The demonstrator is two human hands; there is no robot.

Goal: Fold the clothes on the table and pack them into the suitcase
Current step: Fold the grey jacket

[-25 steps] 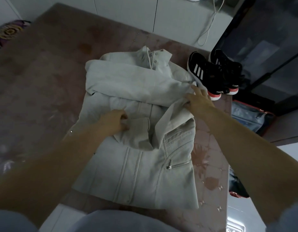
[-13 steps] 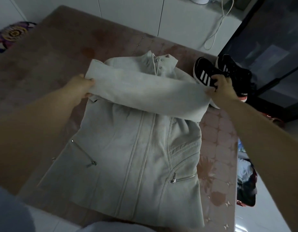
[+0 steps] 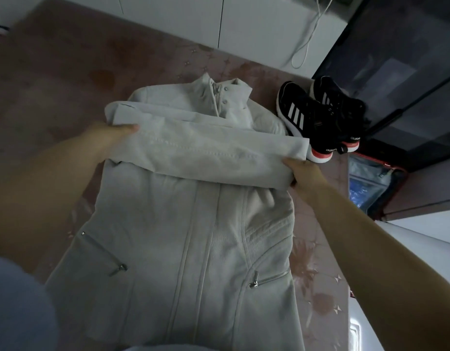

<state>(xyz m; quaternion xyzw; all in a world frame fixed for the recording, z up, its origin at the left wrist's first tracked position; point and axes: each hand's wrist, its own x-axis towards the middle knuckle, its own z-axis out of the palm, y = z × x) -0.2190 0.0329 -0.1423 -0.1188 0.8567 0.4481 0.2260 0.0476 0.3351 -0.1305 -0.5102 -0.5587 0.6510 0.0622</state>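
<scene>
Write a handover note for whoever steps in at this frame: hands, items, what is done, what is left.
Left hand grips the left end of the folded sleeves; right hand grips the right end.
Jacket lies face up on the table, sleeves crossed over its chest. Sneakers sit at the table's far right; the suitcase lies open beyond the table's right edge.
Done: sleeves folded in.
Left: fold the body, pack it.

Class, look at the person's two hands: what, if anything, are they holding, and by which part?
Both hold the pale jacket by its folded-over sleeve: left hand at one end, right hand at the other.
</scene>
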